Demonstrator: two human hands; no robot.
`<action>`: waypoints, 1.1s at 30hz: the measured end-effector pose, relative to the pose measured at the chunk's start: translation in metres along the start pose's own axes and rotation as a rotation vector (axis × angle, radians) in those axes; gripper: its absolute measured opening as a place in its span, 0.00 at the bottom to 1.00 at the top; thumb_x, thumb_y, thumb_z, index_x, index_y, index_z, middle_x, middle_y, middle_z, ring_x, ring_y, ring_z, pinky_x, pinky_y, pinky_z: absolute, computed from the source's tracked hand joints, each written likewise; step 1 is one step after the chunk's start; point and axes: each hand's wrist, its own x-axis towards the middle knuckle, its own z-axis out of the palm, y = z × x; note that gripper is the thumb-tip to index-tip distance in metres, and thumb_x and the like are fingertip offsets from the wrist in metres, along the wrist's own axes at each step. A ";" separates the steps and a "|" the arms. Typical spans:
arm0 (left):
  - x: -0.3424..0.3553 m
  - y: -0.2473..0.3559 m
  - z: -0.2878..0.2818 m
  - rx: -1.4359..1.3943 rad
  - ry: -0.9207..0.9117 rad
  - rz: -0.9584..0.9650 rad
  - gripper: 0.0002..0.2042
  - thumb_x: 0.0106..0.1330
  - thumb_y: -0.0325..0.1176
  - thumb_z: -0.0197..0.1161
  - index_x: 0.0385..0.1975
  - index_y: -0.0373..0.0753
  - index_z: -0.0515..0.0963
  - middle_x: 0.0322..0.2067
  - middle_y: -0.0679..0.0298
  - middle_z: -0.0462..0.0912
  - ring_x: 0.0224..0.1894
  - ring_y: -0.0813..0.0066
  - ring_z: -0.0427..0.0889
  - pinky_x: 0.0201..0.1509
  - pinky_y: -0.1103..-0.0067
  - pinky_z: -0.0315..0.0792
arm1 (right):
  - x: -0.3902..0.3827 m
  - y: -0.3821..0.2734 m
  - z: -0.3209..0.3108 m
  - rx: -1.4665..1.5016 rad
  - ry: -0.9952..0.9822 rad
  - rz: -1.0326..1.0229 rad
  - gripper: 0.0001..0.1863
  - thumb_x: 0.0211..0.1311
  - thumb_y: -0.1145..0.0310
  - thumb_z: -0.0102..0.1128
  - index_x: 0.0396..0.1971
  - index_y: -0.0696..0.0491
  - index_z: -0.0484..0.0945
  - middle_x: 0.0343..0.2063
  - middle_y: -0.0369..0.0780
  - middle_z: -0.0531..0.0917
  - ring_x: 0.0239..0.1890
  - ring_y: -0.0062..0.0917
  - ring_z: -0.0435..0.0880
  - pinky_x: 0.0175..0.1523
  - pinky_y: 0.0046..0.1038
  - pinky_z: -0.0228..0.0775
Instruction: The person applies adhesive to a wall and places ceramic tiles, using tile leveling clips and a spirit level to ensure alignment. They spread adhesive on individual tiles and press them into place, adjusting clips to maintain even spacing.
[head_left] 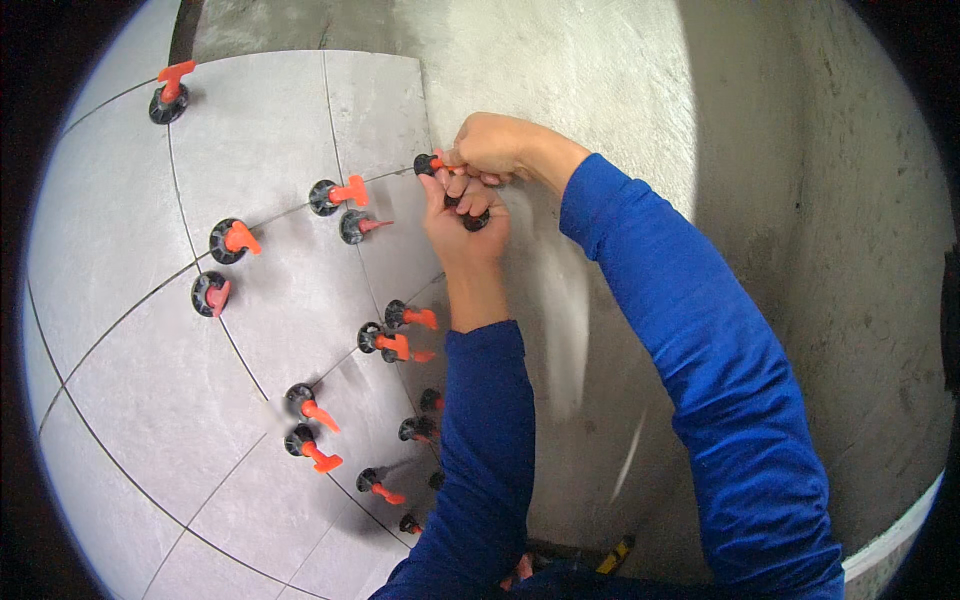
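At the upper edge of the grey tiles (270, 150), a tile leveler (426, 164) with a black round base and a red T-handle sits on a joint. My right hand (492, 146) pinches its red handle from the right. Just below, my left hand (466, 225) is curled with its palm showing, around spare tile levelers (476, 219) whose black bases show between the fingers. Its thumb reaches up beside the leveler on the joint. How many pieces lie in the left palm is hidden by the fingers.
Several more levelers stand along the joints, including one left of my hands (325, 197) and one at the far upper left (169, 101). Bare grey cement (590, 70) borders the tiles on the right. A yellow and black tool (616, 555) lies near the lower edge.
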 end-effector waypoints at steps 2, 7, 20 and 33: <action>0.002 0.002 -0.003 -0.126 -0.019 -0.045 0.22 0.82 0.52 0.47 0.47 0.35 0.75 0.25 0.69 0.72 0.18 0.85 0.66 0.19 0.88 0.64 | 0.003 0.004 0.001 -0.058 0.060 -0.051 0.16 0.66 0.64 0.62 0.24 0.60 0.84 0.15 0.42 0.79 0.17 0.26 0.73 0.23 0.34 0.62; 0.003 0.001 -0.004 -0.272 -0.059 -0.087 0.22 0.82 0.51 0.46 0.48 0.35 0.75 0.25 0.70 0.71 0.19 0.85 0.66 0.20 0.88 0.66 | 0.012 0.013 0.003 -0.094 0.108 -0.135 0.14 0.62 0.65 0.62 0.26 0.61 0.87 0.18 0.45 0.83 0.19 0.31 0.79 0.27 0.38 0.69; 0.001 -0.007 0.020 0.358 0.246 -0.008 0.11 0.80 0.42 0.56 0.36 0.44 0.75 0.24 0.76 0.71 0.21 0.88 0.67 0.23 0.89 0.65 | -0.006 -0.008 -0.001 -0.555 0.287 -0.114 0.12 0.58 0.67 0.64 0.37 0.59 0.88 0.32 0.52 0.89 0.33 0.43 0.90 0.39 0.42 0.81; 0.016 -0.046 0.011 0.489 0.379 0.275 0.10 0.77 0.44 0.57 0.42 0.46 0.76 0.33 0.72 0.76 0.32 0.80 0.75 0.34 0.79 0.72 | -0.009 -0.051 0.014 -1.044 0.259 -0.355 0.15 0.49 0.65 0.75 0.37 0.56 0.88 0.39 0.48 0.90 0.44 0.42 0.91 0.47 0.43 0.84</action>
